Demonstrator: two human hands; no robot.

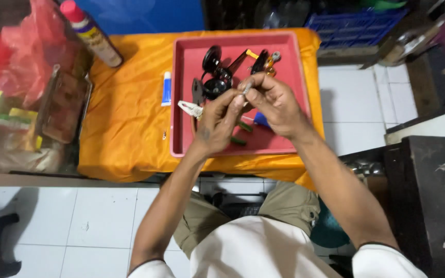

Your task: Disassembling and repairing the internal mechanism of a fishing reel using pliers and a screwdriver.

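Got a tiny silver part pinched between the fingertips of both hands, held up over the middle of the red tray. My right hand is clamped on it from the far side, my left hand closed in against it from the near side. Too small to tell exactly what it is, looks like a little metal bit.

I'd say I'm mid-fiddle on it, working it loose or fitting it. Next move needs a steady grip so it doesn't drop.

Under my hands in the tray: the black reel near the far edge, pliers at the left edge. A blue-and-white tube lies on the orange cloth just left of the tray, spray can at the desk's far left corner.
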